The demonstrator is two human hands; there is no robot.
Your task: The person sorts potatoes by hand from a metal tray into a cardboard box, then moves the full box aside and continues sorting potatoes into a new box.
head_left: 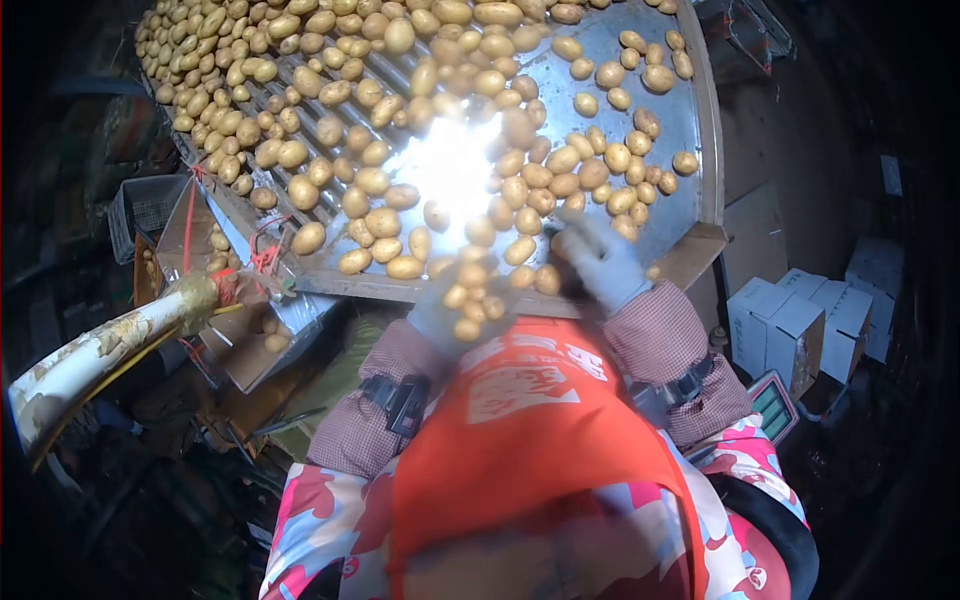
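Note:
Several small potatoes (472, 300) lie gathered in my gloved left hand (436, 318), at the near edge of a metal sorting table (675, 110). The hand is cupped under them, and most of its fingers are hidden. My right hand (603, 262), in a pale glove, reaches over the table's near right part, close to loose potatoes (563, 184). Motion blur smears its fingers, so I cannot make out whether they grip anything. Bright glare (450, 165) washes out part of the metal between the potatoes.
A dense heap of potatoes (215, 60) covers the table's far left, over metal bars (328, 130). A wooden rim (690, 255) edges the near right. A worn white pipe (110, 345) and open cardboard box (250, 350) stand left. White cartons (775, 325) stand right.

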